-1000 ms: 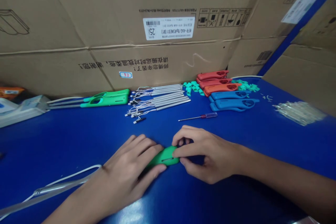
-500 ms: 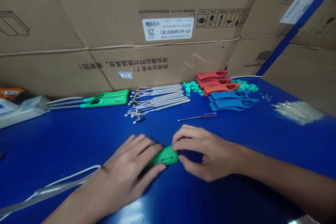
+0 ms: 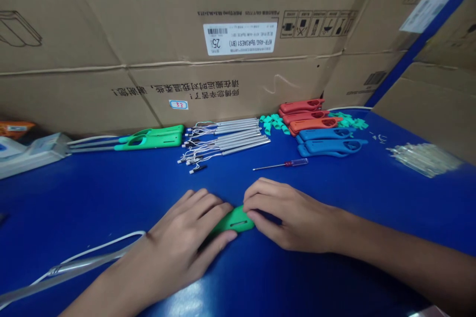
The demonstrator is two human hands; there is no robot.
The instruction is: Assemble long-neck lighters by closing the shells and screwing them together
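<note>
My left hand [image 3: 189,233] is wrapped over a green gas lighter handle [image 3: 240,222] lying on the blue table, its thumb along the near side. The hand hides most of the handle; only the slotted right end shows. At that end, my right hand [image 3: 288,213] is closed in a pinch, thumb and fingertips together on the handle's edge. Whatever may be between those fingertips is too small or hidden to make out. Beyond the right hand lies a screwdriver [image 3: 280,164] with a clear red handle.
Silver tubes with wires [image 3: 238,138] lie at the back, beside finished-looking green lighters [image 3: 152,137]. Red handles [image 3: 305,116], blue handles [image 3: 329,142], small green pieces [image 3: 274,123] and clear sticks [image 3: 424,157] sit rightward. A cardboard box [image 3: 156,94] walls the back; a white cable [image 3: 100,246] is at left.
My right thumb has moved up from the handle's end to meet the fingertips in a pinch. My left hand keeps its hold on the green handle. The view has shifted slightly.
</note>
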